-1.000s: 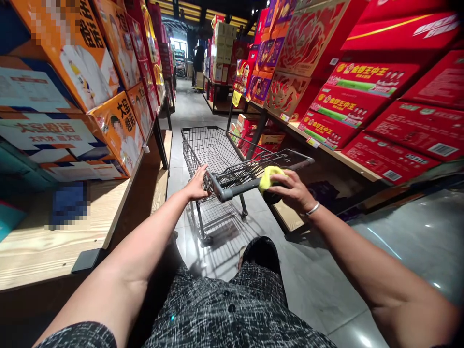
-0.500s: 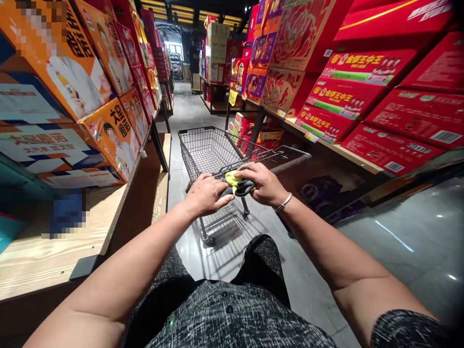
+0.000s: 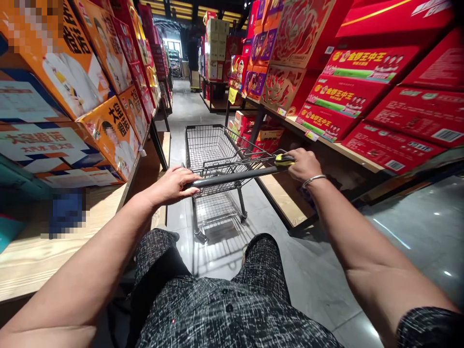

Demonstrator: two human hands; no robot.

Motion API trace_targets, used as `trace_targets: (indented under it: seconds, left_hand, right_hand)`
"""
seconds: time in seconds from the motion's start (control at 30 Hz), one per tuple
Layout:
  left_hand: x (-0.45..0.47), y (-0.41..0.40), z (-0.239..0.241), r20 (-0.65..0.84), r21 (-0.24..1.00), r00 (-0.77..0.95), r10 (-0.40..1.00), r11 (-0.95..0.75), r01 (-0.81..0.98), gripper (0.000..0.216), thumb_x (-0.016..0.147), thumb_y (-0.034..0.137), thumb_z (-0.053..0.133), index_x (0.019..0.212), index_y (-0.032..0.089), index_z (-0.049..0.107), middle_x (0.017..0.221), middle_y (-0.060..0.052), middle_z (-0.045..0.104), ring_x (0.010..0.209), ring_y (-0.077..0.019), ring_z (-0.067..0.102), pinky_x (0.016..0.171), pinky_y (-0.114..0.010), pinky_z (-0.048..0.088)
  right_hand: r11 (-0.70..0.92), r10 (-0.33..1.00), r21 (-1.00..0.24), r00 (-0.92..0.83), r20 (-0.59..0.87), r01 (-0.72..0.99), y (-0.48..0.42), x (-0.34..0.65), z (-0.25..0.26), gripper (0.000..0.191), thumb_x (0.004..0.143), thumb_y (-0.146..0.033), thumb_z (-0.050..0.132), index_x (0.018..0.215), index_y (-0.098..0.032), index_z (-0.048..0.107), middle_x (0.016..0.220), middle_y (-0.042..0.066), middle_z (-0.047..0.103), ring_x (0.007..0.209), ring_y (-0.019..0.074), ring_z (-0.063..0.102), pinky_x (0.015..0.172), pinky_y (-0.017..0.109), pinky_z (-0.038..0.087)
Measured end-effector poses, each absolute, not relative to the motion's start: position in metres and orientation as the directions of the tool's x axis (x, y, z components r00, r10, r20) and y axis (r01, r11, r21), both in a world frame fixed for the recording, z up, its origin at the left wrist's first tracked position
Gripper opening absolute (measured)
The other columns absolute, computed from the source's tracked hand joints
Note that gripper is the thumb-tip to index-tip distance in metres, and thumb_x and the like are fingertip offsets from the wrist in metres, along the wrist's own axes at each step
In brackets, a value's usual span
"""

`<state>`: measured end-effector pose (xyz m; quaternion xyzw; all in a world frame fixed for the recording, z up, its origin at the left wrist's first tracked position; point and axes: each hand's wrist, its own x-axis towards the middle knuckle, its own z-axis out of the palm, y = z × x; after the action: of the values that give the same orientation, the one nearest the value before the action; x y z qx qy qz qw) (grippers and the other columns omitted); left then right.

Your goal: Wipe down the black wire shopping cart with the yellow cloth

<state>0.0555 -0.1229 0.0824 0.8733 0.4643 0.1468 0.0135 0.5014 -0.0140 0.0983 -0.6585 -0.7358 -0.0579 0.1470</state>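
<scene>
A dark wire shopping cart stands in front of my legs, its basket holding nothing that I can see. My left hand is closed round the left end of the cart's handle bar. At the bar's right end, my right hand is closed on a bundled yellow-and-black cloth item, seemingly work gloves, pressed against the handle. The palm side of the right hand is hidden.
A wooden shelf with orange drink cartons lines the left side. Red boxes fill the right shelf, whose lower board lies close to the cart. The tiled aisle runs ahead between stacked goods.
My hands have moved apart from the middle to opposite ends of the handle. The yellow-and-black bundle went right with my right hand. The cart has swung straighter across in front of me.
</scene>
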Motion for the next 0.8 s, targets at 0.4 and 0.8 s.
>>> trace_targets:
  seconds: [0.4, 0.8]
  left_hand:
    - [0.107, -0.128, 0.086, 0.225, -0.105, 0.196, 0.954, -0.177, 0.979, 0.048, 0.092, 0.03, 0.059, 0.136, 0.011, 0.058, 0.123, -0.019, 0.067, 0.114, -0.0371, 0.063, 0.096, -0.047, 0.045]
    - [0.034, -0.099, 0.065, 0.34, -0.005, 0.196, 0.92, -0.206, 0.978, 0.039, 0.09, 0.043, 0.061, 0.124, 0.024, 0.065, 0.119, -0.01, 0.07, 0.113, -0.0334, 0.059, 0.103, -0.046, 0.037]
  right_hand:
    - [0.683, 0.614, -0.083, -0.509, 0.604, 0.726, -0.099, 0.294, 0.053, 0.055, 0.088, -0.013, 0.057, 0.141, -0.026, 0.063, 0.144, 0.011, 0.055, 0.121, 0.0319, 0.044, 0.109, 0.048, 0.042]
    - [0.532, 0.641, 0.066, -0.453, 0.62, 0.844, -0.09, 0.435, 0.05, 0.026, 0.091, -0.014, 0.062, 0.1, -0.03, 0.08, 0.126, 0.006, 0.071, 0.115, 0.0314, 0.054, 0.09, 0.045, 0.048]
